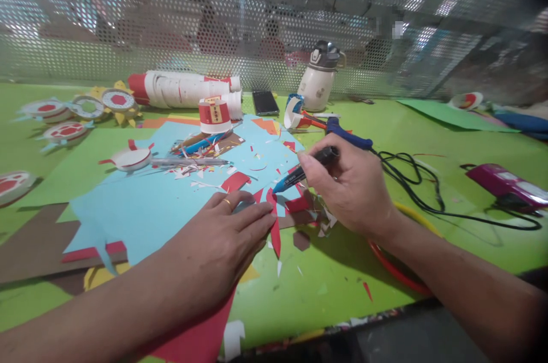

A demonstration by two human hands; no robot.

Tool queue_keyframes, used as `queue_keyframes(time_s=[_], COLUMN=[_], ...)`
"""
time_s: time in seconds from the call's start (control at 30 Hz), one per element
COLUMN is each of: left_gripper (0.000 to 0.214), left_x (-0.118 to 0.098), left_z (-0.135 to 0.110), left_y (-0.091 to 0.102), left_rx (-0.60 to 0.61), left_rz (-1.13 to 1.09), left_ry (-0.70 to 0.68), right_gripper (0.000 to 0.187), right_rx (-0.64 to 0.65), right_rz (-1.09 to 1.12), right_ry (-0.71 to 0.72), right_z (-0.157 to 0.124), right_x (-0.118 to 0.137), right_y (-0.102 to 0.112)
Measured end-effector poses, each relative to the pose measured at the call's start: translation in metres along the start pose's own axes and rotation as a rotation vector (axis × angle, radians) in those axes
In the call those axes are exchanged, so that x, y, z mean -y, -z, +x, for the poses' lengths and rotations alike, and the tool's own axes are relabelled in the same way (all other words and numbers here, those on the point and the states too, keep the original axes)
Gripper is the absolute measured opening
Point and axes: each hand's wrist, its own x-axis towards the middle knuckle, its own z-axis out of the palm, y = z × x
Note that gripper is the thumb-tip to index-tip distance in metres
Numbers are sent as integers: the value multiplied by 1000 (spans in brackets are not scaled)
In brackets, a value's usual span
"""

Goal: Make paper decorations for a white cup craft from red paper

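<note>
In my right hand (pixel 349 186) is a marker pen (pixel 293 178), its blue tip end touching a red paper cutout (pixel 276 232) and its black end up by my thumb. My left hand (pixel 229 226) lies flat over the cutout's left side, fingers stretched out and pressing it down; a ring sits on one finger. Beneath is light blue paper (pixel 141 220) with a jagged edge. A red paper piece (pixel 236 181) and many small scraps lie just beyond my fingertips. Red paper (pixel 192 331) shows under my left forearm.
Paper cups (pixel 214 117), a phone (pixel 265 103) and a white bottle (pixel 317 83) stand or lie before the perforated metal screen. Decorated paper discs (pixel 117 100) are at left. At right are a glue gun (pixel 351 134), its black cord and a purple device (pixel 507 186).
</note>
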Motion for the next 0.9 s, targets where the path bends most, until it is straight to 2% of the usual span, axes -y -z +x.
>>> queue_keyframes(time_s=[0.43, 0.9], left_gripper=[41, 41], left_x=[-1, -1], left_z=[-2, -3], left_y=[2, 2], left_rx=[-1, -2], left_rz=[13, 27], left_ry=[9, -4], right_gripper=[15, 17], right_rx=[4, 5], right_rz=[-1, -21], right_ry=[-43, -20], right_z=[3, 2], right_x=[-5, -4], right_y=[1, -1])
